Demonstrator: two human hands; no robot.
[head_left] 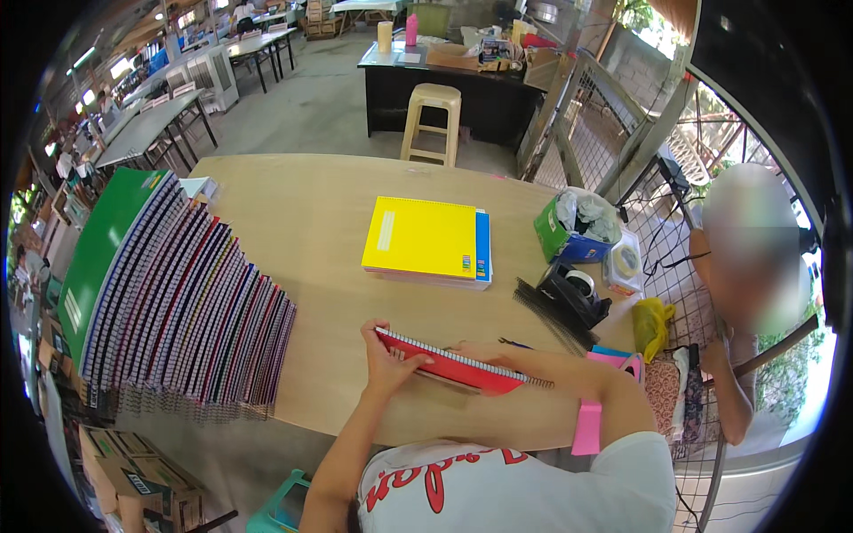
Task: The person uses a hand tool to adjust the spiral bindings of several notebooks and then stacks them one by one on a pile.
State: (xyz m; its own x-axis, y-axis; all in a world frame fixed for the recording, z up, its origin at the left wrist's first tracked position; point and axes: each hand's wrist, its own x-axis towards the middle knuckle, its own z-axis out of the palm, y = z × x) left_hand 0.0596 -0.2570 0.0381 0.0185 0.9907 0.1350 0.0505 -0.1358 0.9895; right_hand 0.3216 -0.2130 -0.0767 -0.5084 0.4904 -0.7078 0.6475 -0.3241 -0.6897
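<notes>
Head view: red notebook [471,374] in hand, coil [540,383] overhanging

The left hand [387,366] grasps its end over the table's [302,209] near side; the right hand [482,350] is partly hidden behind — I can't tell its grip. Coiling looks nearly done; the loose tail seems left to finish — as on the tall notebook stack [182,293].

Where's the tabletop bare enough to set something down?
The widest bare patch lies between the spiral notebook stack and the yellow notebook; a narrower one separates that notebook from the green-blue box. The right side is crowded: tape dispenser, dark coils, yellow bag.
</notes>
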